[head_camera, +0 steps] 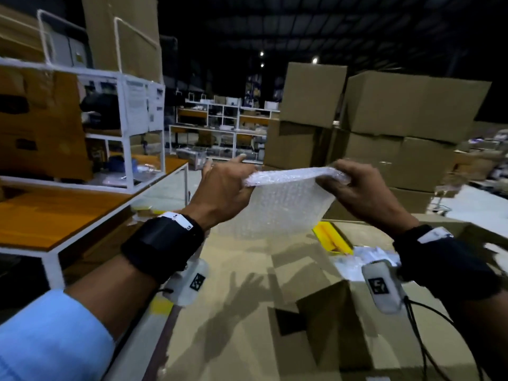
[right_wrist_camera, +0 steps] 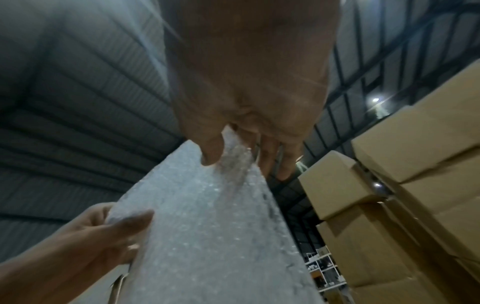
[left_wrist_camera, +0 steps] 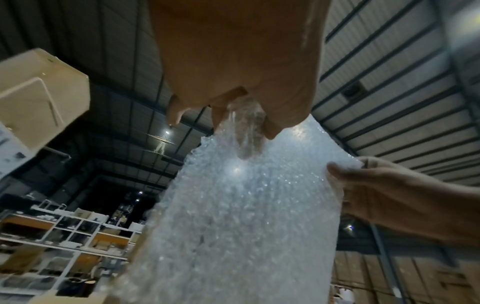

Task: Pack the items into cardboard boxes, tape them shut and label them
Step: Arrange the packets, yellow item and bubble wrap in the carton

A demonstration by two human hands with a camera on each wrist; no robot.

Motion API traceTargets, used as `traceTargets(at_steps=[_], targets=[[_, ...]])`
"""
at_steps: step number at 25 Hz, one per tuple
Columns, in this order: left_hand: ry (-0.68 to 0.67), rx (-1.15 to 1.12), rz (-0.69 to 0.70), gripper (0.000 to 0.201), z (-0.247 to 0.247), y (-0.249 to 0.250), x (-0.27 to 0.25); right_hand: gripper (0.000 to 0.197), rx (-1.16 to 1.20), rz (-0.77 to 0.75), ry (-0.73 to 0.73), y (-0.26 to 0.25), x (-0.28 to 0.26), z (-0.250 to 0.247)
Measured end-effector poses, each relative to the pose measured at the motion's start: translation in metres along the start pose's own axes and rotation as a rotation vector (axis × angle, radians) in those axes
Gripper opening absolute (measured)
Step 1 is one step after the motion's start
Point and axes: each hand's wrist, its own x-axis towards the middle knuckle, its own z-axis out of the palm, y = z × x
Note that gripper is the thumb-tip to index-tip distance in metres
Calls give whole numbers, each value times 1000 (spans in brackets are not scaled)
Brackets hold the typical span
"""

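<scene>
A clear bubble wrap sheet (head_camera: 280, 199) hangs in the air above the cardboard surface (head_camera: 247, 312). My left hand (head_camera: 236, 182) pinches its upper left corner and my right hand (head_camera: 341, 177) pinches its upper right corner, so the top edge stretches between them. In the left wrist view the bubble wrap (left_wrist_camera: 239, 216) drops from my left hand (left_wrist_camera: 241, 123), with my right hand (left_wrist_camera: 363, 185) at its edge. In the right wrist view my right hand (right_wrist_camera: 233, 156) holds the bubble wrap (right_wrist_camera: 207, 226) and my left hand (right_wrist_camera: 116, 226) grips the far corner.
An open cardboard box flap (head_camera: 330, 320) stands low in front. A yellow item (head_camera: 332, 237) and white packets (head_camera: 365, 257) lie behind the sheet. Stacked brown cartons (head_camera: 384, 127) rise at the right. An orange-topped table (head_camera: 68, 215) with white shelving (head_camera: 123, 127) is at the left.
</scene>
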Motion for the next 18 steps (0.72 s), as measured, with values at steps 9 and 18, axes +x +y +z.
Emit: traceTargets(at_steps=[9,18], targets=[[12,-168,10,24,66,137,61,34,522,263,-170,82,-77,-106],[-3,-190,-267,32,118,224,80,11,719,315,-108,184,-94,-178]])
